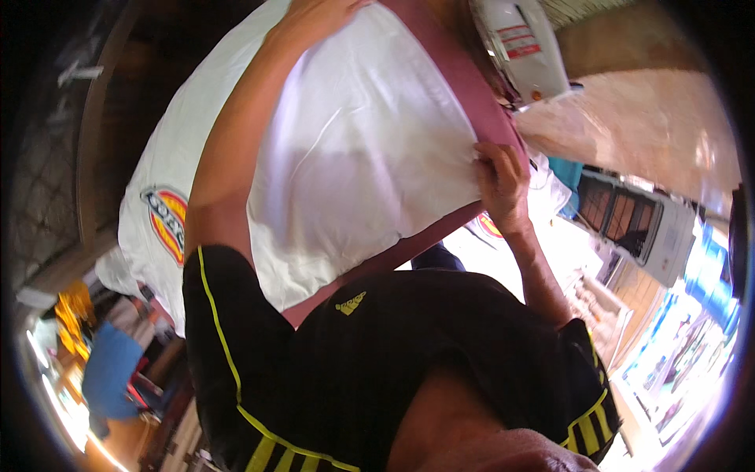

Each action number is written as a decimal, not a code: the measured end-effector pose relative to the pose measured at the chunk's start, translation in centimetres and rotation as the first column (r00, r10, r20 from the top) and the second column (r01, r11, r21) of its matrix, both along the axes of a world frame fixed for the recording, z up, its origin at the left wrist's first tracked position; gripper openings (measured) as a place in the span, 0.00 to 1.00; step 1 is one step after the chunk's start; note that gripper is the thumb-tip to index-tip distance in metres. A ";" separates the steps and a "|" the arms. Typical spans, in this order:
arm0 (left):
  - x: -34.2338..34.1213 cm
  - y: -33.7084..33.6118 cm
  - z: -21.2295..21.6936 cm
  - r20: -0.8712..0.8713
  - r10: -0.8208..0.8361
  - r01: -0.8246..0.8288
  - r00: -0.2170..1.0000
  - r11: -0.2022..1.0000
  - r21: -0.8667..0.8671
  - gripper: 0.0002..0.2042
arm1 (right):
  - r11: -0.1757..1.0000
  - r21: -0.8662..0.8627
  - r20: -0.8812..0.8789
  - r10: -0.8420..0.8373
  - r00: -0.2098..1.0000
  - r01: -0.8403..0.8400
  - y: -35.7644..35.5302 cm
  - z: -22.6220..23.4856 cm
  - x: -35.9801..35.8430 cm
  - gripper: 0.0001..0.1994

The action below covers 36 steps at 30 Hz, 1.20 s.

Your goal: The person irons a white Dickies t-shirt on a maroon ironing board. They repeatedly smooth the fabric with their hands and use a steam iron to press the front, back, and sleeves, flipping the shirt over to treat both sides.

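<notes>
A large white cloth (377,149) spreads out in front of me, with maroon fabric (464,75) showing along its right and lower edges. My left forearm reaches across it. At the top of the view, partly cut off, my left hand (321,17) lies on the cloth with its fingers stretched toward the right edge. My right hand (504,182) pinches the white cloth at its right corner, beside the maroon fabric, fingers curled. Farther left, the white material carries a red, yellow and blue oval emblem (167,220). A similar emblem (489,226) shows partly below my right wrist.
A white sewing machine head (525,51) stands at the upper right, beside a brownish worktop (629,126). At the right are a grey-white box-shaped appliance (664,240) and bright blue material (712,275). A person in blue (112,370) is at the lower left, near yellow cloth (72,318).
</notes>
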<state>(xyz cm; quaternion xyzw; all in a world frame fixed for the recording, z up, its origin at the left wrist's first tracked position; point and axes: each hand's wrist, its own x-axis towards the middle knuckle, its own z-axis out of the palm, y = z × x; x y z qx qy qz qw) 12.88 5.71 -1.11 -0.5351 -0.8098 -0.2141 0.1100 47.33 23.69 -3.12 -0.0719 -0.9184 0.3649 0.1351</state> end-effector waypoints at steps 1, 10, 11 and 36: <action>-1.0 0.7 -0.6 -0.054 -0.064 0.068 0.997 0.995 0.079 0.07 | 0.999 0.033 -0.046 -0.010 0.999 0.012 0.2 -0.6 0.1 0.13; 10.4 -6.3 -5.1 -0.026 0.430 -0.413 0.902 0.879 0.238 0.31 | 0.887 0.336 -0.139 0.378 0.915 -0.316 -4.6 1.9 -7.7 0.14; 14.0 -8.7 -4.9 -0.022 0.531 -0.514 0.847 0.828 0.223 0.32 | 0.869 0.348 -0.108 0.410 0.906 -0.353 -6.4 2.0 -8.8 0.15; 37.0 -54.9 -5.1 0.442 0.880 -0.983 -0.174 -0.180 -0.030 0.29 | 0.684 0.584 -0.095 0.592 0.801 -0.436 -7.1 -2.3 -15.3 0.20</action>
